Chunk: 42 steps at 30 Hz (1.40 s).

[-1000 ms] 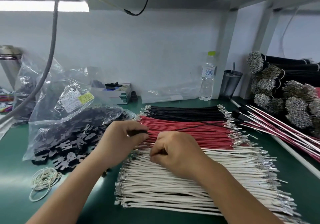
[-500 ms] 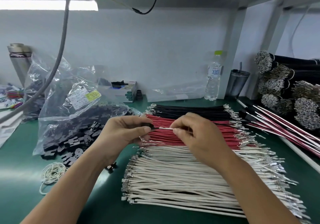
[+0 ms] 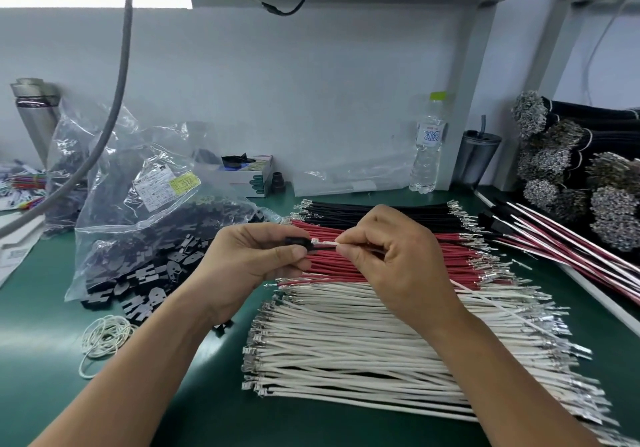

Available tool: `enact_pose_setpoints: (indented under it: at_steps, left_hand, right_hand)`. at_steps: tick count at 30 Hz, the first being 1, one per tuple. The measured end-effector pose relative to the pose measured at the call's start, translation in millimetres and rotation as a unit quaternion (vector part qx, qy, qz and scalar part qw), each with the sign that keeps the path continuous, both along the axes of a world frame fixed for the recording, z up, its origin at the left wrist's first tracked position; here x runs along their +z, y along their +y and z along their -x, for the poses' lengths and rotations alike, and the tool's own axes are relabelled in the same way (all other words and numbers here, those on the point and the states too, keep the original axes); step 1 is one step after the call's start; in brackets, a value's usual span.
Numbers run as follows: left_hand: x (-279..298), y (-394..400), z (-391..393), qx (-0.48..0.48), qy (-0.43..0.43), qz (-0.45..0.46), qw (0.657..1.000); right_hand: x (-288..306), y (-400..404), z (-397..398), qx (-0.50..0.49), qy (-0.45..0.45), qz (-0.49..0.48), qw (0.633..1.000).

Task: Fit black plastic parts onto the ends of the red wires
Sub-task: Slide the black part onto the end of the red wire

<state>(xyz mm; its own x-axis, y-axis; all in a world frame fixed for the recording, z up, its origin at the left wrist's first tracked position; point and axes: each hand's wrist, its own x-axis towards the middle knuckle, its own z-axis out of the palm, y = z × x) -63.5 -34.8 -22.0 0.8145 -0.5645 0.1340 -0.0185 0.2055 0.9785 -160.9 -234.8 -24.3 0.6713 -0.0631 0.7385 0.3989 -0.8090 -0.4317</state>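
black plastic part (image 3: 297, 241) pinched in left fingers (image 3: 289, 252)

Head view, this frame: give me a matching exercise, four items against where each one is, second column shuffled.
Items:
1. black plastic part
2. white wire
3. water bottle
4. rubber bands

Places:
A. on the green mat, near left
B. pinched in the left hand
C. standing at the back wall
D. pinched in the right hand

Pairs: 1-B, 2-D, 3-C, 4-A
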Motion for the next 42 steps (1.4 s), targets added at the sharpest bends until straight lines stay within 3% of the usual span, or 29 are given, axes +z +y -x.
enact_pose_setpoints:
  at_steps: [8, 15, 19, 23, 32, 38, 42]
  left_hand:
    - [-2, 2, 3, -0.004, -0.033, -0.025, 0.999]
    - [-4, -1, 6, 0.022, -0.090, -0.075, 0.993]
    - [-4, 1, 6, 0.012, -0.115, -0.106, 0.988]
    - [-2, 2, 3, 0.023, -0.091, -0.076, 0.993]
    - [-6, -1, 6, 0.001, -0.116, -0.076, 0.990]
    - [-6, -1, 3, -0.006, -0.080, -0.001, 0.997]
    - [-5, -1, -1, 0.011, -0.067, 0.026, 0.997]
  right_hand:
    - [1, 13, 3, -0.070, -0.030, 0.119, 0.990]
    - [-1, 21, 0, -0.074, -0.016, 0.112, 0.991]
    - [-6, 21, -2, -0.019, 0.019, 0.084, 0.996]
    - [-4, 8, -2, -0.008, 0.039, 0.038, 0.998]
    - [-9, 22, -4, -0.024, 0.005, 0.105, 0.994]
    - [0, 13, -3, -0.025, -0.024, 0.092, 0.995]
    - [4, 3, 0, -0.072, -0.014, 0.147, 0.986]
